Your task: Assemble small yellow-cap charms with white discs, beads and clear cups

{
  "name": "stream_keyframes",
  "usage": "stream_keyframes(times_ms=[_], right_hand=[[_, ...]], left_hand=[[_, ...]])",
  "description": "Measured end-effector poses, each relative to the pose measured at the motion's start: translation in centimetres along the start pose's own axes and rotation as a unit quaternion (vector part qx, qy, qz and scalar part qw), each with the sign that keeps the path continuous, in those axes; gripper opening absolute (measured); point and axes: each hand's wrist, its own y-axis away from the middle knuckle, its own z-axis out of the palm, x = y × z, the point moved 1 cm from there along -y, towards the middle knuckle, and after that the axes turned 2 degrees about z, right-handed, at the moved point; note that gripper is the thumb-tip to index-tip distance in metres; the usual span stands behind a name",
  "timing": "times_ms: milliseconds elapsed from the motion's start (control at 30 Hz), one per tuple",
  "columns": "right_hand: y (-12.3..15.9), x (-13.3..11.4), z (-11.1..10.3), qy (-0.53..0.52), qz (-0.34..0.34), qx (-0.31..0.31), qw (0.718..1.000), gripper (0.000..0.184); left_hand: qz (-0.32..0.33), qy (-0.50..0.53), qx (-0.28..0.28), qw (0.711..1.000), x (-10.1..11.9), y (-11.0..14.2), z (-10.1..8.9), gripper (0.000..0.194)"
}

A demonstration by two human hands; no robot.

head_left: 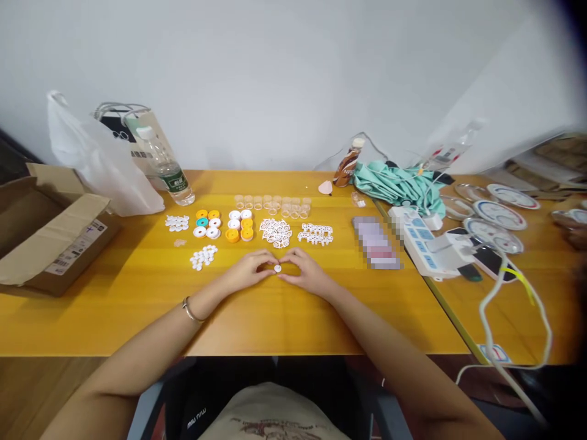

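Observation:
Between the fingertips of my left hand (252, 269) and my right hand (303, 272) is a small round white piece (277, 268), just above the table or resting on it; I cannot tell which. Thumb and fingers of both hands curl in toward it. Beyond my hands lie a heap of white openwork pieces (275, 232) and rows of white toothed pieces (315, 234). Left of these stand orange and white round caps (240, 226), then orange, white and teal ones (208, 224). Small white pieces (203, 257) and flat white discs (177, 223) lie further left. Clear cups (273, 205) line up behind.
At left are an open cardboard box (59, 238), a white plastic bag (101, 159) and a water bottle (172, 174). To the right are a phone-like blurred object (376, 242), a power strip (419, 244) with cables, a green cloth bundle (394, 185) and a brown bottle (348, 164).

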Motion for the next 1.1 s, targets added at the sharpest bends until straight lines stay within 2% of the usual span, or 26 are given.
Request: stream_keyframes(times_ms=[333,600,733,900,1000,1067,1100], right_hand=[[0.2,-0.2,0.4,-0.017,0.002,0.025,1.000,0.011],[1.0,0.0,-0.1,-0.026,0.031,0.032,0.999,0.024],[1.1,0.2,-0.1,-0.012,0.034,0.036,0.999,0.011],[0.6,-0.2,0.9,0.000,0.023,0.043,0.999,0.010],[0.3,-0.8,1.3,0.014,0.011,0.036,0.999,0.010],[0.2,-1.0,1.4,0.028,0.013,0.031,0.999,0.014],[0.2,-1.1,1.4,0.033,0.016,0.028,0.999,0.019]], left_hand=[[0.027,-0.019,0.009,0.999,0.0,0.0,0.1,0.013],[0.019,-0.027,0.014,0.999,-0.3,0.2,-0.2,0.014],[0.026,-0.048,0.013,0.998,0.3,0.4,-0.3,0.016],[0.046,-0.082,0.033,0.995,1.4,0.3,-0.4,0.019],[0.070,-0.135,0.054,0.987,1.6,0.2,-1.7,0.020],[0.064,-0.181,0.109,0.975,1.1,0.5,-4.0,0.020],[0.046,-0.199,0.157,0.966,0.7,0.9,-5.5,0.020]])
